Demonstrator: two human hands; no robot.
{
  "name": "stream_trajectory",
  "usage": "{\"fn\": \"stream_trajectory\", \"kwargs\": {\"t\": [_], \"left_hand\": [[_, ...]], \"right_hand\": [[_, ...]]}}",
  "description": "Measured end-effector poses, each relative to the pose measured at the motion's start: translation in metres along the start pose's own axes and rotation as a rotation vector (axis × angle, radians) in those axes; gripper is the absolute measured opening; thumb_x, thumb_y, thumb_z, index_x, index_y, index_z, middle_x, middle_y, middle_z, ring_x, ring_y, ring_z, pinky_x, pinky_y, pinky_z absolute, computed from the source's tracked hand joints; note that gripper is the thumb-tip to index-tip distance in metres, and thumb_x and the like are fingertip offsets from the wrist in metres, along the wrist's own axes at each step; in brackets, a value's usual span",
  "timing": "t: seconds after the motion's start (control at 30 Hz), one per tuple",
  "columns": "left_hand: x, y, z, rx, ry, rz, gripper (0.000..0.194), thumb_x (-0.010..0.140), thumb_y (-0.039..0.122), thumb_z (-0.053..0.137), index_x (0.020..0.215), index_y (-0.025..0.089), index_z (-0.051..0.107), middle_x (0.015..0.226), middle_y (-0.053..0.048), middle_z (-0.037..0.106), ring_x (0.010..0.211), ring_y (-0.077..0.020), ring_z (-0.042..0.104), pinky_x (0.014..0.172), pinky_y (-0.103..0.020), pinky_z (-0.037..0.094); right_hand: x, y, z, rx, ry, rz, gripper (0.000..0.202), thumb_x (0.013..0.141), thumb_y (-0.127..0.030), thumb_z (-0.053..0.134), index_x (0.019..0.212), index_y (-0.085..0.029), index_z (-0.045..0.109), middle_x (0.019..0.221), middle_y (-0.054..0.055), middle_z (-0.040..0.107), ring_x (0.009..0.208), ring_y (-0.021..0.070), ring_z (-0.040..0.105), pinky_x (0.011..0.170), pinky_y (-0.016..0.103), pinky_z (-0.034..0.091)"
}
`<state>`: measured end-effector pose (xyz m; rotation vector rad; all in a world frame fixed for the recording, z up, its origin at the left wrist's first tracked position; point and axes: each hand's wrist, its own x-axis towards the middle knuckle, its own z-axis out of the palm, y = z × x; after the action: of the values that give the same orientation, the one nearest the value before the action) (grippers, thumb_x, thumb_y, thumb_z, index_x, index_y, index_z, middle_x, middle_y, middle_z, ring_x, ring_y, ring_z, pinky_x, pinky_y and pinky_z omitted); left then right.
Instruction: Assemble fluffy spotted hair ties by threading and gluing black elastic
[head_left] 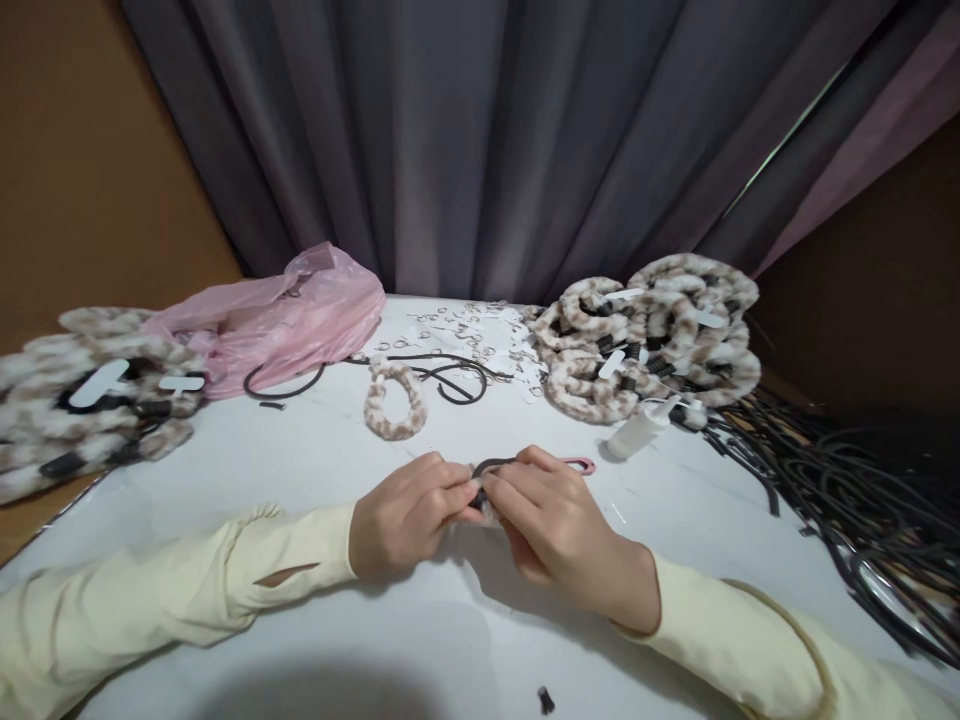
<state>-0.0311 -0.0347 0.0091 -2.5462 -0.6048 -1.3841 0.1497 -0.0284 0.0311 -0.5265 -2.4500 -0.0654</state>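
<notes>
My left hand [409, 510] and my right hand [559, 520] meet over the middle of the white table, both with fingertips pinched together. Between them a length of black cord [491, 464] curves up; its ends are hidden by the fingers. Something small and clear or pale shows under the fingertips, too covered to name. A pink handle-like loop [582, 465] sticks out behind my right hand, and I cannot tell whether that hand grips it. Beyond the hands lies a fluffy white-and-brown ring [395, 402], touched by neither.
Fluffy rings with white tags are heaped at left [37, 400] and right [675, 320]. A pink plastic bag [300, 310], scattered small metal rings [469, 335], a white bottle [637, 432] and tangled black cords [847, 490] surround the work area. A small black piece [546, 700] lies near the front edge.
</notes>
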Motion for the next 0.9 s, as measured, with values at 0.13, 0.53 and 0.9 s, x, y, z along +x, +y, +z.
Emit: {"fn": "stream_trajectory", "kwargs": {"t": [0.13, 0.53, 0.9], "left_hand": [[0.004, 0.004, 0.001, -0.079, 0.013, -0.109, 0.014, 0.089, 0.009, 0.041, 0.101, 0.01, 0.048, 0.074, -0.008, 0.057, 0.068, -0.0149, 0.051, 0.059, -0.028, 0.048], [-0.002, 0.003, 0.003, -0.274, -0.103, -0.529, 0.011, 0.089, 0.016, 0.042, 0.083, 0.016, 0.051, 0.068, -0.001, 0.058, 0.058, -0.0096, 0.052, 0.056, -0.019, 0.043], [-0.013, -0.009, 0.009, -0.307, -0.133, -0.581, 0.02, 0.091, 0.031, 0.041, 0.084, 0.017, 0.054, 0.069, -0.001, 0.059, 0.059, -0.0108, 0.053, 0.057, -0.02, 0.042]], "right_hand": [[0.001, -0.002, 0.001, -0.261, 0.078, -0.103, 0.028, 0.081, -0.001, 0.03, 0.071, -0.013, 0.053, 0.056, 0.003, 0.044, 0.053, 0.0153, 0.032, 0.054, 0.03, 0.025], [-0.001, 0.006, 0.009, -0.458, 0.013, -0.115, 0.029, 0.087, -0.004, 0.029, 0.096, -0.004, 0.057, 0.059, 0.003, 0.045, 0.054, 0.016, 0.036, 0.055, 0.03, 0.027], [-0.007, 0.011, 0.024, -0.093, -0.053, 0.132, 0.024, 0.078, 0.0, 0.033, 0.088, -0.014, 0.05, 0.066, 0.001, 0.048, 0.055, 0.0158, 0.036, 0.057, 0.027, 0.03]]}}
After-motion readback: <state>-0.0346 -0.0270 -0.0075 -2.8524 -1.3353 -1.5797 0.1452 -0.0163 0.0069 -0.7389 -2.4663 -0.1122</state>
